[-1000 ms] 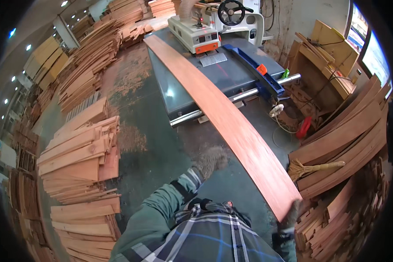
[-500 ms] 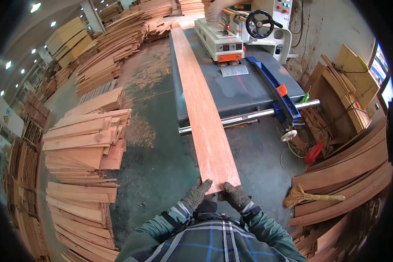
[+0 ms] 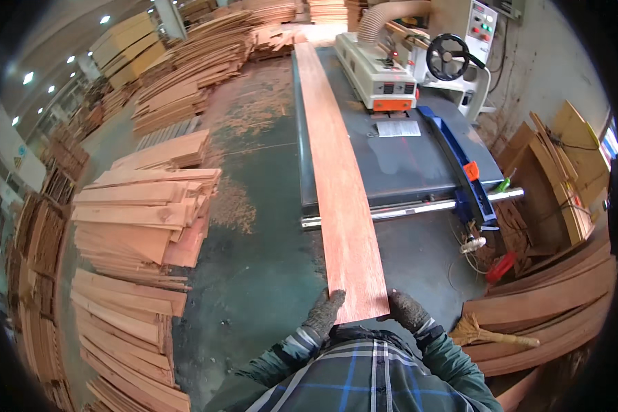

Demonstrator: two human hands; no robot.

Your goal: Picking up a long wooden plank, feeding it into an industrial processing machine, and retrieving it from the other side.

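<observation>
A long reddish wooden board [image 3: 342,185] runs from close to my body to the far end of the dark machine table [image 3: 391,161], resting along its left side. My left hand [image 3: 325,311], in a dark knit glove, is closed on the board's near left corner, thumb on top and fingers underneath out of sight. At the near right corner, my gloved right hand [image 3: 408,312] grips the board's edge; most of its fingers are hidden below. The near end of the board sticks out past the table's metal rail [image 3: 419,209].
A white saw unit [image 3: 374,69] with a hose and black handwheel [image 3: 448,57] stands on the table. A blue fence [image 3: 456,154] lies to its right. Stacked boards [image 3: 137,206] line the left. A straw brush [image 3: 491,335] rests on planks at lower right.
My right hand has shifted from the board's near end to its right corner, so my hands are wider apart. The view has turned, moving the scene rightward in the picture.
</observation>
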